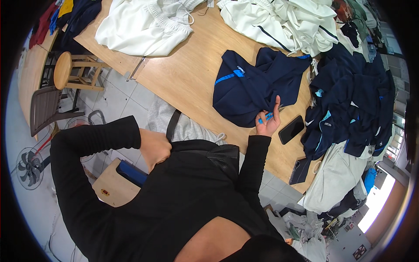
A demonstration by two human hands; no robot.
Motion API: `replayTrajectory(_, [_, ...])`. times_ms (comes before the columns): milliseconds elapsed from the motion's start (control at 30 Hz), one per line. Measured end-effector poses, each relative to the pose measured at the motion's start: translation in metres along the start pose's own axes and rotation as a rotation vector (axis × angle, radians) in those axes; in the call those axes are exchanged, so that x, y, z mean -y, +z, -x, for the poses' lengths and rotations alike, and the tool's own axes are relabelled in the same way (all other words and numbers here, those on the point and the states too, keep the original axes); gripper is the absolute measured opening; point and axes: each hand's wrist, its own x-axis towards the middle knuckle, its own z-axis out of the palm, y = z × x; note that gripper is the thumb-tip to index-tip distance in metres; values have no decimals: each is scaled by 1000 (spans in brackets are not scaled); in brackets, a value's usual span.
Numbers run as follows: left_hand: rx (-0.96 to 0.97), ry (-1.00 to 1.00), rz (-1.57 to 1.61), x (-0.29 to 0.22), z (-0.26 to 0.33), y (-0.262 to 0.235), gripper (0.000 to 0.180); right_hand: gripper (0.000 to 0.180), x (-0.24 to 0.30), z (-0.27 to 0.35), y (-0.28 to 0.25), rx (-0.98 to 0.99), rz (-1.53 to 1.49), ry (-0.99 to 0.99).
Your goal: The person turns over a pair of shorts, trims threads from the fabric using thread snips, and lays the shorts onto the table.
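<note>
My right hand (pixel 268 124) is at the near edge of a folded navy garment (pixel 257 87) on the table. A small bright blue thing (pixel 265 118) sits in its curled fingers, too small for me to tell its kind. The index finger points up and away from the rest. My left hand (pixel 156 149) is closed in a fist at my waist, against my black top (pixel 192 170); its fingertips are hidden, so what they grip does not show. The navy garment has a bright blue strip and a small label on its left part.
A black phone (pixel 291 129) lies right of my right hand on the wooden table (pixel 183 83). White garments (pixel 144 28) lie at the far side, a heap of navy garments (pixel 349 96) at the right. A stool (pixel 65 70) and a fan (pixel 30 167) stand at the left.
</note>
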Motion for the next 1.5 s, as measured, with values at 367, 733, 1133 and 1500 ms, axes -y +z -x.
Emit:
replayTrajectory(367, [-17, 20, -1, -1, 1, 4, 55, 36, -2, 0, 2, -42, 2, 6])
replayTrajectory(733, [-10, 14, 0, 4, 1, 8, 56, 38, -4, -1, 9, -108, 5, 1])
replayTrajectory(1133, [5, 9, -2, 4, 2, 7, 56, 39, -3, -2, 6, -82, -69, 22])
replayTrajectory(1500, [-41, 45, 3, 6, 2, 9, 60, 39, -3, -4, 2, -8, -43, 30])
